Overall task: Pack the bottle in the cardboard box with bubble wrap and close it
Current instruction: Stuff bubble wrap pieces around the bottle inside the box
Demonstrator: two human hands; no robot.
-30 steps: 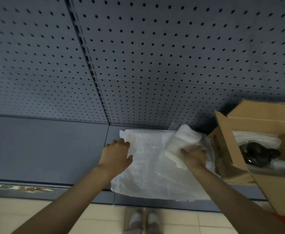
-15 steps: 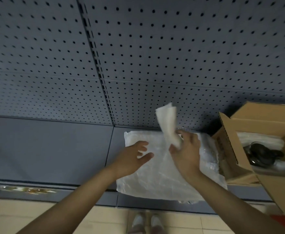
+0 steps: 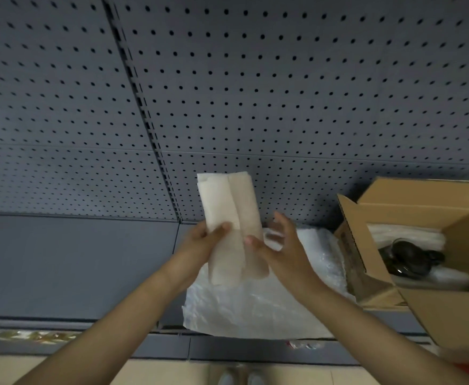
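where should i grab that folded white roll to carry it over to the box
Grip the folded roll round its lower half, from the left side, as the left hand does now. It stands nearly upright with two lobes side by side, so fingers wrapped across both keep the fold from opening. The right hand only touches its right edge, fingers spread. The box is open at the right.

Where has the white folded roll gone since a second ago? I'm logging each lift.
Yes. The white folded roll has risen off the flat sheet and now stands upright before the pegboard, left hand gripping.
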